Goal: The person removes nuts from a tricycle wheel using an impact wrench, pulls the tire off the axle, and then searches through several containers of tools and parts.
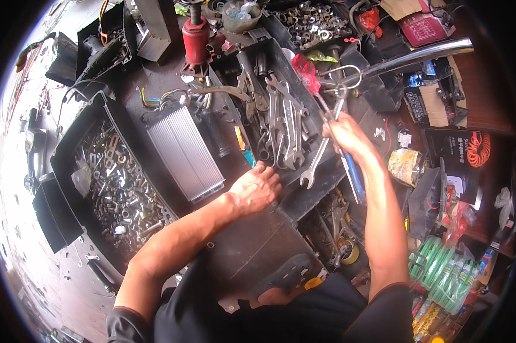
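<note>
My right hand [347,135] is closed around a combination wrench [319,155], whose open jaw points down toward me, and a long tool with a blue handle [354,176], likely a screwdriver. Both cross the right side of a black tool tray [309,194]. Several wrenches [289,123] and a pair of locking pliers [251,86] lie inside that tray. At the tray's near left edge, my left hand [255,186] has its fingers curled, close to a small teal piece [249,158]. Whatever is under those fingers is hidden.
A silver finned controller box [184,153] lies left of the tray, beside a black bin of bolts and nuts [120,188]. Behind stand a red bottle jack [195,43] and a tray of nuts [312,26]. A chrome tube [418,56] juts in from the right, above packaged green items [443,271].
</note>
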A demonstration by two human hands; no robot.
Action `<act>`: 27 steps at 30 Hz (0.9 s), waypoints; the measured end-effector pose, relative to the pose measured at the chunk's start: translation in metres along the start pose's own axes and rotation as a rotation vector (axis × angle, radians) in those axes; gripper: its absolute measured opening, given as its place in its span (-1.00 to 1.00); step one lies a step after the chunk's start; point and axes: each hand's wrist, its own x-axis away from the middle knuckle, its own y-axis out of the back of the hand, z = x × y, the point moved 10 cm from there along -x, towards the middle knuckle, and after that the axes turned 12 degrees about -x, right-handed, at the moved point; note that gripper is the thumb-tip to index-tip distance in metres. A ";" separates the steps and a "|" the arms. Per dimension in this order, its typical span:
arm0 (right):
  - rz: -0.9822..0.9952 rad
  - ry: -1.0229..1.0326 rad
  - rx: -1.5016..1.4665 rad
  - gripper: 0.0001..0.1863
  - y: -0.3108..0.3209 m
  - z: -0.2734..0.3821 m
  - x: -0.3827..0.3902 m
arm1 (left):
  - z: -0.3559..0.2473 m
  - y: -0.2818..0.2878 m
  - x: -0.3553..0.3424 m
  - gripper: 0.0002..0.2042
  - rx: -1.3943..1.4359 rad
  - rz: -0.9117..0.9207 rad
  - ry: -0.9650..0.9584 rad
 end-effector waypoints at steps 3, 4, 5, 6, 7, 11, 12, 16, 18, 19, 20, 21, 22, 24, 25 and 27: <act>0.146 -0.021 0.219 -0.75 -0.036 -0.007 -0.012 | 0.002 0.006 0.028 -0.85 -0.040 0.067 -0.040; 0.236 0.050 0.327 -0.72 -0.052 -0.008 -0.021 | 0.001 0.012 0.035 -0.86 -0.051 0.057 -0.050; 0.330 0.129 0.434 -0.69 -0.074 -0.015 -0.033 | 0.000 0.014 0.042 -0.86 -0.053 0.082 -0.061; 0.149 0.134 0.186 -0.63 -0.080 -0.004 -0.028 | -0.002 0.017 0.048 -0.86 -0.062 0.090 -0.067; 0.036 -0.025 0.338 -0.58 -0.081 -0.004 -0.034 | -0.002 0.019 0.055 -0.86 -0.071 0.098 -0.074; -0.278 0.143 0.516 -0.53 -0.114 0.026 -0.041 | -0.005 0.023 0.069 -0.86 -0.022 0.074 -0.037; -0.280 0.179 0.538 -0.53 -0.128 0.041 -0.040 | -0.004 0.028 0.073 -0.88 0.017 0.016 -0.012; -0.269 0.277 0.442 -0.32 -0.155 0.057 -0.043 | 0.000 0.034 0.081 -0.83 0.117 -0.068 0.047; -0.245 0.247 0.417 -0.08 -0.161 0.054 -0.046 | 0.002 0.032 0.080 -0.84 0.162 -0.062 0.055; -0.197 0.220 0.393 -0.05 -0.169 0.052 -0.050 | 0.003 0.031 0.079 -0.85 0.185 -0.059 0.057; -0.151 0.195 0.367 -0.03 -0.178 0.056 -0.052 | 0.004 0.031 0.078 -0.85 0.197 -0.058 0.068; -0.106 0.171 0.341 -0.01 -0.184 0.060 -0.053 | 0.004 0.031 0.078 -0.86 0.208 -0.056 0.079; -0.075 0.151 0.286 0.02 -0.178 0.062 -0.053 | 0.005 0.030 0.077 -0.86 0.219 -0.055 0.090; -0.129 0.198 0.307 0.02 -0.177 0.061 -0.054 | 0.006 0.033 0.074 -0.87 0.222 -0.034 0.088; -0.156 0.221 0.317 0.02 -0.177 0.060 -0.054 | 0.006 0.033 0.073 -0.87 0.223 -0.023 0.087; -0.221 0.267 0.355 0.02 -0.175 0.061 -0.055 | 0.007 0.033 0.071 -0.89 0.227 -0.034 0.092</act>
